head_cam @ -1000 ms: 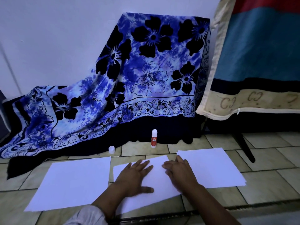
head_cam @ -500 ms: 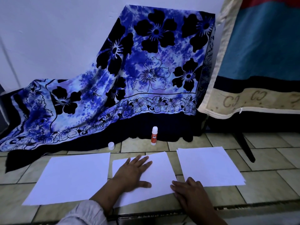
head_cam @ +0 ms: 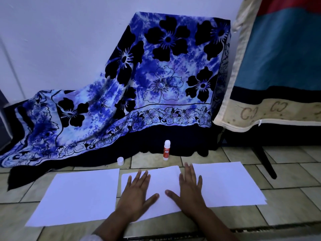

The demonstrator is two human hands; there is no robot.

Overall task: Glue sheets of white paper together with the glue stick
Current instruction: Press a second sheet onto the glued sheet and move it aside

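Three lots of white paper lie on the tiled floor. My left hand (head_cam: pixel 137 195) and my right hand (head_cam: pixel 189 190) press flat, fingers spread, on the middle sheet (head_cam: pixel 163 180). A single sheet (head_cam: pixel 78 197) lies to the left. A thin stack of sheets (head_cam: pixel 229 185) lies to the right, and my right hand's outer fingers overlap its left edge. The glue stick (head_cam: pixel 166 150), red label and white uncapped tip, stands upright beyond the middle sheet. Its white cap (head_cam: pixel 120 161) sits on the floor to the left of it.
A blue floral cloth (head_cam: pixel 139 93) drapes over something against the wall and spills onto the floor behind the papers. At right hangs a blue and beige fabric (head_cam: pixel 278 66), with a dark slanted leg (head_cam: pixel 265 162) beneath it. Beige floor tiles (head_cam: pixel 286 174) surround the sheets.
My right hand moved from the middle sheet's lower right corner up to its right side, now flat beside the left hand. The left hand stayed pressed on the sheet.
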